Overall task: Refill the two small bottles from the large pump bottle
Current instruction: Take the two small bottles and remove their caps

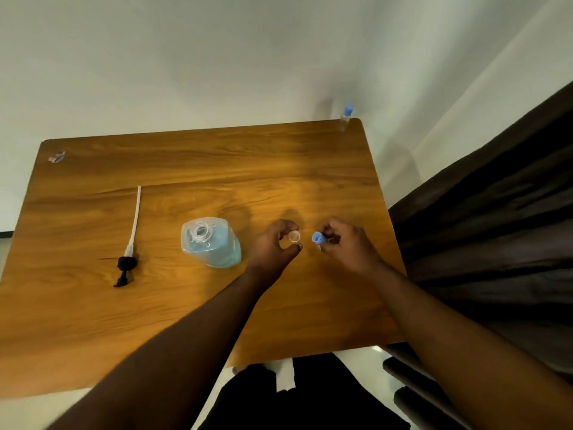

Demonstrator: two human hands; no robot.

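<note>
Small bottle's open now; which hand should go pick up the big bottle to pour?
Probably the left. The left hand sits next to the large bottle but holds the small bottle; the right hand is farther away and holds the blue cap.

Small bottle [294, 236]: only the open mouth shows; the body is hidden inside the left hand [273, 246].
Blue cap [318, 237]: rear part covered by the right hand's [344, 246] fingers [329, 231].
Upper-left desk [217, 169] object [56, 157]: too small to identify.
Far-corner bottle [345, 117]: blurred, contents unclear.
Desk, lower left: cut by the frame edge.
</note>
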